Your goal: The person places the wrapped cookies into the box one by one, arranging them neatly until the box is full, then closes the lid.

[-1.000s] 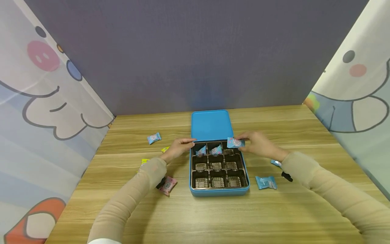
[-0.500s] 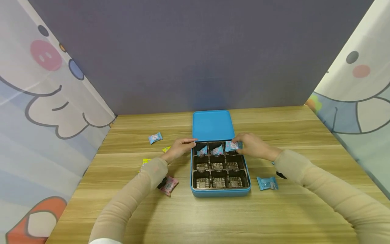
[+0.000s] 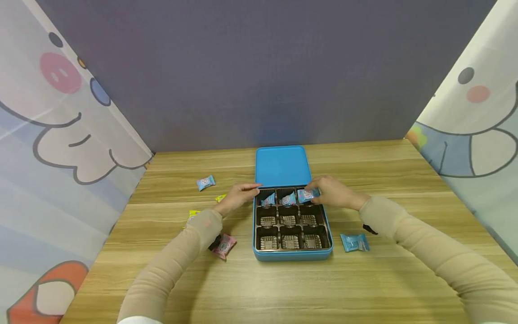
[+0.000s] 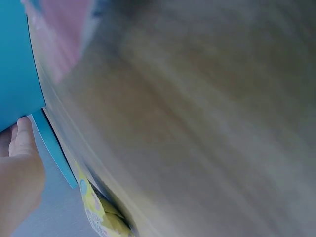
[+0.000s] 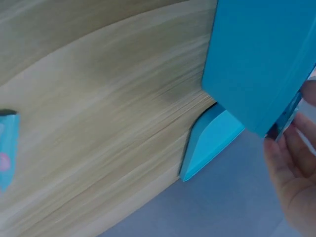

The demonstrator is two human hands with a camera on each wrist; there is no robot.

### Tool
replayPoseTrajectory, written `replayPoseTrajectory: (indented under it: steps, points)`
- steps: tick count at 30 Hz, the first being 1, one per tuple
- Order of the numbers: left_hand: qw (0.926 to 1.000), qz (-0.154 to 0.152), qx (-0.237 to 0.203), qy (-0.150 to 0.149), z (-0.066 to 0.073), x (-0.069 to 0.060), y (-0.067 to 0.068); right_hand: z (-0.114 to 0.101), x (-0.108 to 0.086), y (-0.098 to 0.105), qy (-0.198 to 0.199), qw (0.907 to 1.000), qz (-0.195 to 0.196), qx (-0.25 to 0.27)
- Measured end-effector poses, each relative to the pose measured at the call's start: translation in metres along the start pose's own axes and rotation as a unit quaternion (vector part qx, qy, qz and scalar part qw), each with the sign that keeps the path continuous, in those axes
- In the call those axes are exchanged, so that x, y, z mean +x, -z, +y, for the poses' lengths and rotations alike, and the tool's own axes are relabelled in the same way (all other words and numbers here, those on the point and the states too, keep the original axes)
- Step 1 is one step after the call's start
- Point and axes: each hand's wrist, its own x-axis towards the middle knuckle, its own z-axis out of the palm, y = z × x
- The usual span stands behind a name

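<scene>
A blue tin [image 3: 292, 256] lies with its lid [image 3: 282, 166] folded back, holding a dark tray of nine compartments. Blue wrapped candies sit in the back-left [image 3: 268, 200] and back-middle [image 3: 288, 199] compartments. My right hand [image 3: 337, 193] pinches another blue candy [image 3: 306, 195] at the back-right compartment; in the right wrist view the fingers of that hand [image 5: 296, 173] are at the tin's edge. My left hand [image 3: 238, 197] rests on the tin's back-left corner with fingers extended, and in the left wrist view this hand [image 4: 22, 170] touches the blue side [image 4: 17, 64].
Left of the tin lie a blue candy [image 3: 206, 182], yellow candies [image 3: 220, 198] partly behind the left hand and sleeve, and a pink candy [image 3: 225, 246]. A light blue candy [image 3: 355, 243] lies to the right. A grey panel [image 3: 267, 76] stands behind the wooden table [image 3: 283, 292].
My right hand has moved left and slightly down, bringing its blue candy from above the tin's back-right edge into the back-right compartment's area. My left hand has stayed at the corner.
</scene>
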Motion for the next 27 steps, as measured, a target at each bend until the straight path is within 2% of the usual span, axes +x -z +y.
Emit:
replayPoseTrajectory:
  steps: [2, 11, 18, 27]
  points:
    - [1.0, 0.007, -0.001, -0.003, -0.006, 0.004, 0.0, 0.002, 0.0, 0.0, -0.004, 0.9999, -0.002, 0.01]
    - [0.9997, 0.022, 0.008, -0.008, -0.006, 0.003, -0.002, 0.007, 0.0, -0.003, -0.006, 0.9997, -0.002, 0.023]
    - [0.9997, 0.021, 0.006, -0.008, -0.006, 0.003, -0.003, 0.009, -0.002, -0.002, -0.016, 0.9992, 0.006, 0.037]
    - [0.9997, 0.017, 0.003, -0.014, -0.008, 0.003, -0.001, 0.011, -0.004, -0.003, -0.008, 0.9996, 0.019, 0.018]
